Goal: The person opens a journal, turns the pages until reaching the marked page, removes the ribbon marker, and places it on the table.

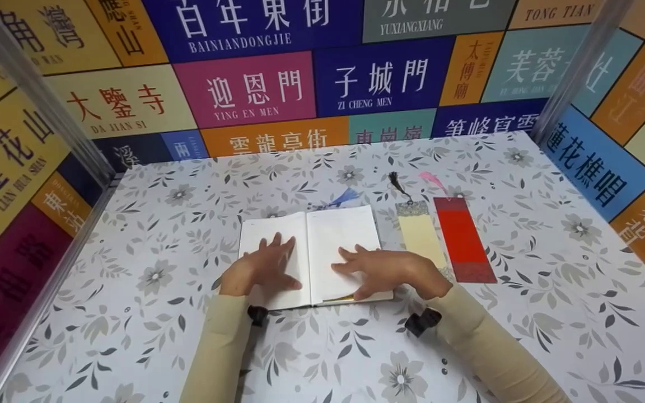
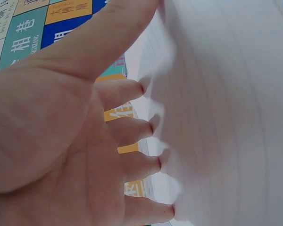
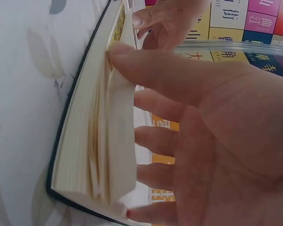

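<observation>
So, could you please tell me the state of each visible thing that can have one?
Notebook: open, lying on the table.
Left hand: fingers spread, touching the left page.
Right hand: fingers spread over the right page.
Gold strip: mostly covered by the page.
Blue tassel: sticking out beyond the notebook's far edge.
Cream bookmark: flat, lower end partly hidden.
Red bookmark: flat, uncovered.

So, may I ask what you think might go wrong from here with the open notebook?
The right page may crease, since the right hand has its thumb at the lower edge. The gold-patterned strip showing beneath that page might slip if the page is disturbed. The pale yellow bookmark lies close by that hand, so a sideways sweep could knock it askew.
</observation>
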Demonstrator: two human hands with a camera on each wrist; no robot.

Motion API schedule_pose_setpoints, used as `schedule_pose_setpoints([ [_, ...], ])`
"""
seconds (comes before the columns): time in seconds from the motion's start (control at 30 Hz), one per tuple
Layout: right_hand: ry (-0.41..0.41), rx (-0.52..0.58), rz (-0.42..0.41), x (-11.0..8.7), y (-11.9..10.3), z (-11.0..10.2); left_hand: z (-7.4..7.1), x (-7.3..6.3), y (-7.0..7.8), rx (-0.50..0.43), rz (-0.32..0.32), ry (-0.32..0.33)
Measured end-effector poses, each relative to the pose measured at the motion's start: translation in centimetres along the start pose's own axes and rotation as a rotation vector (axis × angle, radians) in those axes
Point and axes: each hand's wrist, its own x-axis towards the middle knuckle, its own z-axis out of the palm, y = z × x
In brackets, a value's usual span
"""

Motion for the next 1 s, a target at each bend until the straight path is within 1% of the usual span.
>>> schedule_pose_setpoints([
  [0.27, -0.037, 0.011, 0.045, -0.6, 0.2, -0.5, -0.1, 0.0, 0.1, 0.007, 0.03, -0.009],
  [0.37, -0.017, 0.012, 0.03, -0.6, 0.6, -0.7, -0.1, 0.0, 0.1, 0.003, 0.034, -0.014],
  [0.47, 0.054, -0.003, 0.001, -0.6, 1.1, -1.0, -0.1, 0.1, 0.0, -0.002, 0.037, -0.022],
  [0.6, 0.191, -0.012, -0.059, -0.4, 2.0, -1.3, -0.2, 0.0, -0.1, -0.008, 0.033, -0.027],
  [0.63, 0.219, -0.001, -0.058, -0.4, 2.2, -1.4, -0.2, 0.0, -0.1, -0.01, 0.029, -0.027],
  [0.73, 0.284, 0.065, -0.028, -0.1, 2.9, -1.6, -0.2, -0.1, -0.1, -0.017, 0.021, -0.023],
  [0.83, 0.343, 0.159, 0.051, 0.3, 3.5, -1.8, -0.3, -0.1, -0.1, -0.012, 0.014, -0.024],
  [0.87, 0.368, 0.185, 0.063, 0.4, 3.7, -1.8, -0.3, -0.1, -0.1, -0.008, 0.015, -0.023],
  [0.93, 0.425, 0.237, 0.071, 0.6, 4.1, -1.9, -0.3, 0.0, 0.0, -0.002, 0.017, -0.023],
  [1.0, 0.485, 0.27, 0.054, 0.7, 4.5, -2.0, -0.4, 0.1, 0.0, -0.002, 0.015, -0.025],
])
